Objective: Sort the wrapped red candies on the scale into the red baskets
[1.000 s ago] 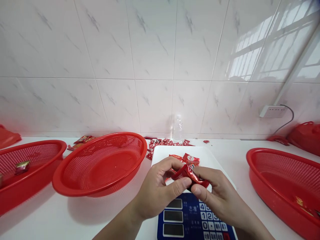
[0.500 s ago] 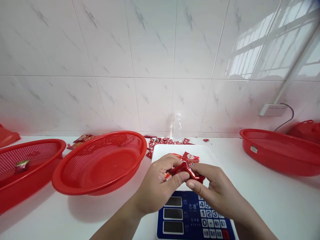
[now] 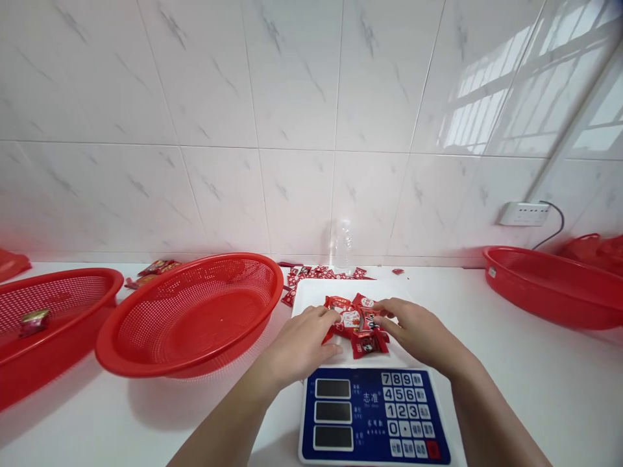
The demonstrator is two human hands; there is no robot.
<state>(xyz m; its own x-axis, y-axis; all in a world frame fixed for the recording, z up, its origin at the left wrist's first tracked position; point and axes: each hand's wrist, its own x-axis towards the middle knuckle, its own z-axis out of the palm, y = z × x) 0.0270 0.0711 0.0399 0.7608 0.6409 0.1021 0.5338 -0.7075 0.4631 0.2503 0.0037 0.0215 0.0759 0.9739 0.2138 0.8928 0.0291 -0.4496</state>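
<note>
Red packets (image 3: 351, 322) lie bunched on the white scale pan (image 3: 311, 295), towards its front edge! Hands apart, fingers loosely spread: left hand (image 3: 302, 344) at the bunch's left, right hand (image 3: 422, 332) at its right.

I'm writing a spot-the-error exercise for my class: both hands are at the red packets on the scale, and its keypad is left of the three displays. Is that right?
Not quite: the keypad is right of the three displays, as the head view shows. Both hands, left and right, are indeed at the red packets on the scale.
</note>
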